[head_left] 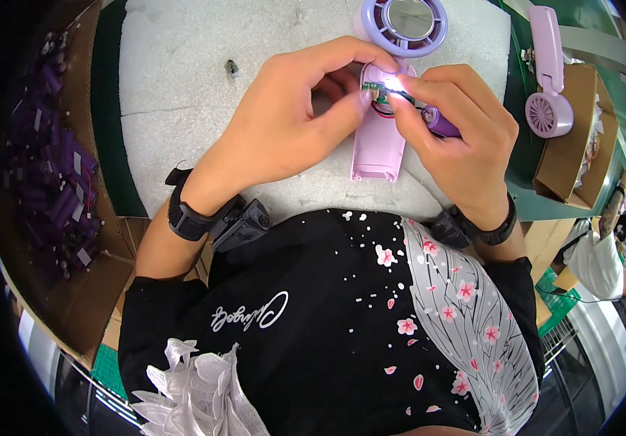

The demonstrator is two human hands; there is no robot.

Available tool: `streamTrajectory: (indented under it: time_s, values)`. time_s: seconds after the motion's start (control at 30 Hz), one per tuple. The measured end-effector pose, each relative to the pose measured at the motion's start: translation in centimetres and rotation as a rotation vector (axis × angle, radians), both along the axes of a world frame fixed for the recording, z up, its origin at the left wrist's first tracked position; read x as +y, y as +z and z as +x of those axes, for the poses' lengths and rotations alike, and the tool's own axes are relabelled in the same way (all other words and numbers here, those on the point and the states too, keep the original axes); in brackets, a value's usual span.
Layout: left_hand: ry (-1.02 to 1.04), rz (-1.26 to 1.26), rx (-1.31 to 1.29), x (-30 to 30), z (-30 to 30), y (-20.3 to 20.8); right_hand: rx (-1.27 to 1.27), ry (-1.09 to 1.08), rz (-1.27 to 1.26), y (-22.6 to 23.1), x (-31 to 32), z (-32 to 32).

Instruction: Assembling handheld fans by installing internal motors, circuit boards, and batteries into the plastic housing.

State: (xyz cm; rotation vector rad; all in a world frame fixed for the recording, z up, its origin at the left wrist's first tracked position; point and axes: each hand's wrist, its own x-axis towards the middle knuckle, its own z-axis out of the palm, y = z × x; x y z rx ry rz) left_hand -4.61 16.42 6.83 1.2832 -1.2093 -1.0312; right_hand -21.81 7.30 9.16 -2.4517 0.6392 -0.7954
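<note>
Over white foam (182,138), left hand (298,109) is holding pink casing (378,151), right hand (467,116) is pinching circuit board (380,94); seemingly fitting, next needing steadiness.

Green circuit board (380,94) across open pink casing (377,154).

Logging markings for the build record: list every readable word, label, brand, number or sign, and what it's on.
Black shirt: white script lettering, upside down in this view; wording not copied here.
White labels on purple cells in the left carton: too small to read.
Circuit board at the fingertips: any marking too small to read.
Pink housing: no text visible.
</note>
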Motion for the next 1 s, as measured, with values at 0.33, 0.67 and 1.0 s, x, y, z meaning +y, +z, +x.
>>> streamTrajectory:
  time_s: [0.33, 0.67, 1.0]
  values:
    - [-0.037, -0.141, -0.384, -0.6, 0.9, 0.4, 0.153, -0.072, 0.322, 0.9, -0.8, 0.0]
    - [-0.131, -0.023, -0.261, -0.4, 1.6, 0.9, 0.263, 0.384, 1.152, 1.8, -3.7, -1.7]
    - [0.038, 0.096, -0.249, -0.3, 2.1, 0.7, 0.129, 0.551, 1.52, 1.8, -4.4, -1.1]
